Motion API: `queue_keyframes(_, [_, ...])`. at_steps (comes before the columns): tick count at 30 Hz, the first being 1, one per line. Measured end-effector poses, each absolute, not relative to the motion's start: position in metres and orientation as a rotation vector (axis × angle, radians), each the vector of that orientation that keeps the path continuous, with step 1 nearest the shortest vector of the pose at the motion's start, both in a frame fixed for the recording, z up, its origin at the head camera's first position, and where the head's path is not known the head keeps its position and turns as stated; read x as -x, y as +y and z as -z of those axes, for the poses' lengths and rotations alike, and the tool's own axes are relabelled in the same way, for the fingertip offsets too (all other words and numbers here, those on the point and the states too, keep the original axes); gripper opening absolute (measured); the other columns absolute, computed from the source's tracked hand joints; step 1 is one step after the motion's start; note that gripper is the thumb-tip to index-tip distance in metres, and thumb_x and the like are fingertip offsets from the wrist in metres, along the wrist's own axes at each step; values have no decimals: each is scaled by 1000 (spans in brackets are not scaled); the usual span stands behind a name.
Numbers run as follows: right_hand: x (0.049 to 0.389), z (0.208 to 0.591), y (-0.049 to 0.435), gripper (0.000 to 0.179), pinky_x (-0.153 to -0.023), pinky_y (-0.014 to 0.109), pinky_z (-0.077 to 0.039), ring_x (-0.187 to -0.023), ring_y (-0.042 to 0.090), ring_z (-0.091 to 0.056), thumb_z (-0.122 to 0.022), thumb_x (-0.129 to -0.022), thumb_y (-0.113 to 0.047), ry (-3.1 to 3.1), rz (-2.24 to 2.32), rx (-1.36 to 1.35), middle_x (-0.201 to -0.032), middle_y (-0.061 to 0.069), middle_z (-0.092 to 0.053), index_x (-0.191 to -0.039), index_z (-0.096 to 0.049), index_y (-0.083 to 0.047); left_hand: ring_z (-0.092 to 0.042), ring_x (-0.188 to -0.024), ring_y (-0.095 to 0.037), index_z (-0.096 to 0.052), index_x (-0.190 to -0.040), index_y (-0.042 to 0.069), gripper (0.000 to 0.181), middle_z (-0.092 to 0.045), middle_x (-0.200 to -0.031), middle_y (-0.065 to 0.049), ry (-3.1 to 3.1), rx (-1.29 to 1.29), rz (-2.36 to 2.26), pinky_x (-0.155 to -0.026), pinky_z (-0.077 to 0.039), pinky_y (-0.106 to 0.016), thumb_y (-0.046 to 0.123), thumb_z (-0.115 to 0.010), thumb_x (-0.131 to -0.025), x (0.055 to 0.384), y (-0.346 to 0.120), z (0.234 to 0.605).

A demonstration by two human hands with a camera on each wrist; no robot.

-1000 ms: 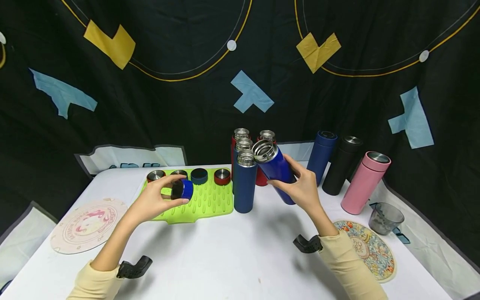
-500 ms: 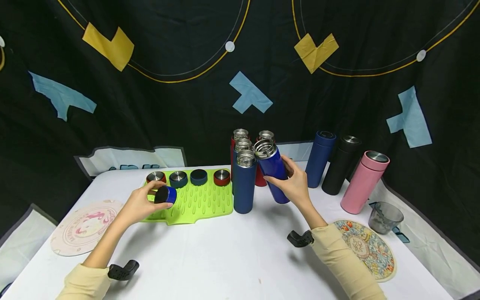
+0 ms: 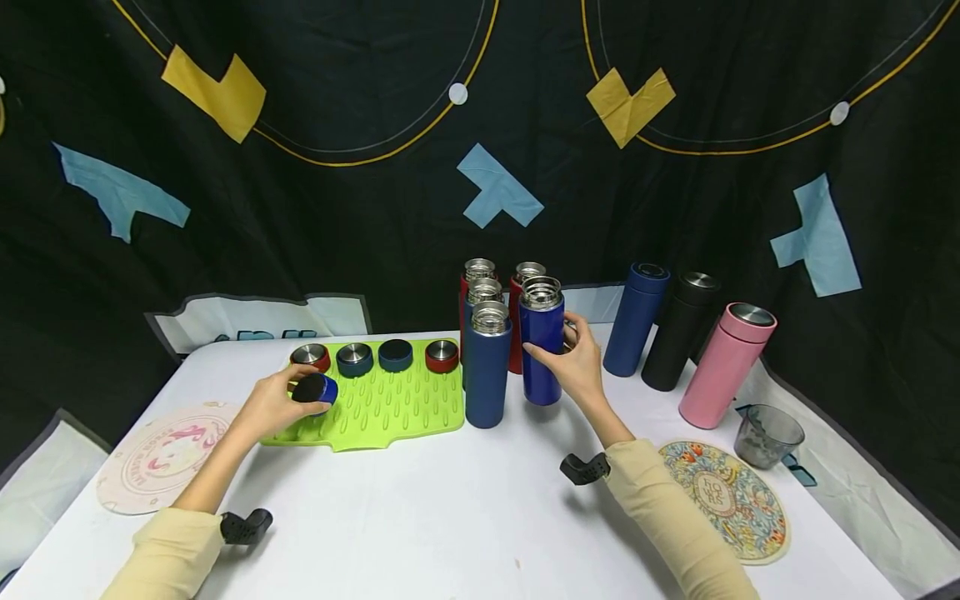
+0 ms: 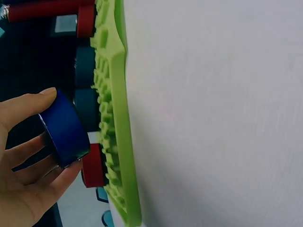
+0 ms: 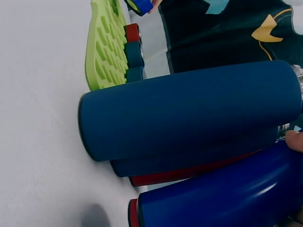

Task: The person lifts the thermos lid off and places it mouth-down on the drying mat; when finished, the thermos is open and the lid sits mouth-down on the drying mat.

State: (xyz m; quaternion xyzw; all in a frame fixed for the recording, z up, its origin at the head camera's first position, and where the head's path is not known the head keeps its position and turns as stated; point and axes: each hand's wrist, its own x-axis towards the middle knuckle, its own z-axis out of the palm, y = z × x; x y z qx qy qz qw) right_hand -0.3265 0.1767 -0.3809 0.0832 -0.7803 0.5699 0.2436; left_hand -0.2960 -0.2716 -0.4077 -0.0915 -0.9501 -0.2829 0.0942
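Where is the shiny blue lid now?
In the head view, the shiny blue lid is left of centre, in the left hand, near the left end of the green mat, in front of the leftmost red lid.

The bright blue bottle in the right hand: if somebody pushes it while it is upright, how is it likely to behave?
The bright blue bottle would probably tip if pushed high up, as it is tall and narrow. Its glossy side may be slippery. It looks stiff: no dent shows where the right hand grips it.
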Motion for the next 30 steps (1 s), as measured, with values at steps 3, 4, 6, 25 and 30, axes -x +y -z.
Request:
queue_keyframes(3, [331, 385, 174, 73, -91, 44, -51, -104, 31, -64, -86, -73, -20, -2133, -1573, -202, -119, 19, -65, -132, -44, -4, -48, -113, -53, -49, -131, -6, 70, -49, -125, -39, -2817, 268, 825, -93, -41, -64, 28, -80, -78, 301, -276, 410])
queue_keyframes(4, [332, 386, 173, 73, -91, 44, -51, -104, 31, -64, -85, -74, -20, -2133, -1582, -194, -119, 18, -64, -132, -44, -4, -48, -114, -54, -48, -131, -7, 70, -49, -125, -40, -2815, 267, 822, -94, -40, -65, 27, -80, -78, 303, -278, 410])
queue_keyframes(6, [335, 388, 171, 73, -92, 44, -50, -105, 31, -63, -85, -74, -20, -2124, -1618, -186, -120, 18, -64, -132, -42, -5, -47, -114, -54, -48, -131, -8, 69, -48, -126, -40, -2818, 257, 809, -94, -40, -65, 25, -79, -79, 306, -281, 412])
queue_keyframes(25, [355, 407, 154, 74, -93, 45, -49, -109, 36, -60, -84, -74, -9, -1955, -1837, -121, -121, 25, -61, -133, -41, 0, -44, -115, -56, -48, -125, -15, 69, -47, -125, -42, -2851, 162, 756, -94, -38, -65, 21, -79, -76, 315, -297, 423])
queue_keyframes(30, [358, 414, 150, 72, -93, 44, -49, -109, 34, -61, -83, -74, -8, -1951, -1824, -125, -120, 24, -62, -132, -41, 0, -44, -115, -56, -50, -125, -15, 69, -47, -125, -42, -2845, 167, 764, -94, -37, -65, 23, -80, -76, 315, -298, 425])
